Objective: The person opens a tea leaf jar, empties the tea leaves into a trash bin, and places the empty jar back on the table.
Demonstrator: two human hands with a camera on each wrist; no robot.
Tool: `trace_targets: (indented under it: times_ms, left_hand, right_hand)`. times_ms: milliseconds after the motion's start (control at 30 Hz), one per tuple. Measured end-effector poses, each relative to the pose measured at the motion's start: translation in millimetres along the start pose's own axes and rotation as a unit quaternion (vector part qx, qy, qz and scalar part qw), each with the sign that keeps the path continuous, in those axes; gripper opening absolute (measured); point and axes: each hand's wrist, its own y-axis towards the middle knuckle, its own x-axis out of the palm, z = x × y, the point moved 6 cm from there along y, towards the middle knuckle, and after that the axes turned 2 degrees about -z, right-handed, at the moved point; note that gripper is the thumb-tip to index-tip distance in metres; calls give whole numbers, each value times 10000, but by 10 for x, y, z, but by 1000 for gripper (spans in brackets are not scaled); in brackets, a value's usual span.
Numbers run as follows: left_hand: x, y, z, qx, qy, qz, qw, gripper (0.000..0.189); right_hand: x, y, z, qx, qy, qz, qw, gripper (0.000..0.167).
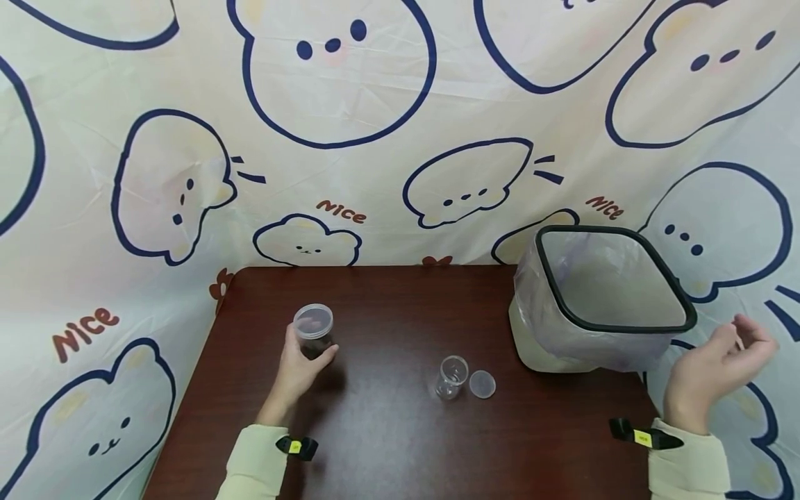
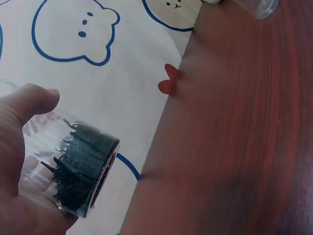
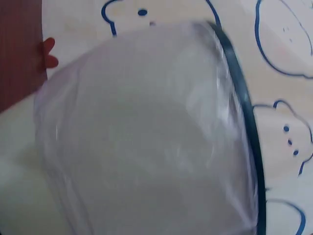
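My left hand (image 1: 298, 371) grips a clear plastic jar (image 1: 314, 342) above the left part of the table. A translucent lid (image 1: 314, 320) covers its top. In the left wrist view, dark thin strands (image 2: 80, 169) are bunched at one end of the jar, with the thumb and palm of the left hand (image 2: 17, 161) around it. At the right, my right hand (image 1: 719, 371) is raised beside a bin (image 1: 550, 347), its fingers loosely bent with nothing plainly seen in them. The right wrist view shows the bin's plastic liner (image 3: 137, 137), but not the hand.
A small clear cup (image 1: 451, 378) stands on the dark brown table (image 1: 387, 444), with a round translucent lid (image 1: 482, 384) beside it. The lined bin has a dark rim (image 1: 600, 326) and sits at the table's back right. A printed curtain (image 1: 375, 180) hangs behind.
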Motion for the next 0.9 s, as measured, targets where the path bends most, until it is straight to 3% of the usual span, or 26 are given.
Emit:
trace_targets:
  times_ms: [200,500,733,900]
  left_hand:
    - [91,-6,115,192,8,-226,9996,80]
    - [214,-17,268,264,38,-407,9988,80]
    - [322,-24,343,246,-85,-592,9979,79]
    - [393,-21,433,348,-87,-778,9963,79]
  right_hand:
    - [86,-177,-169,-912,624,-81,9938,26]
    - [246,-469,-295,-1306,1508,-627,9779,25]
    - [356,-757,-456,-1786,2631,-767,9450,25]
    - [441,-972,-607,-2178,3143,-1226,9158,28]
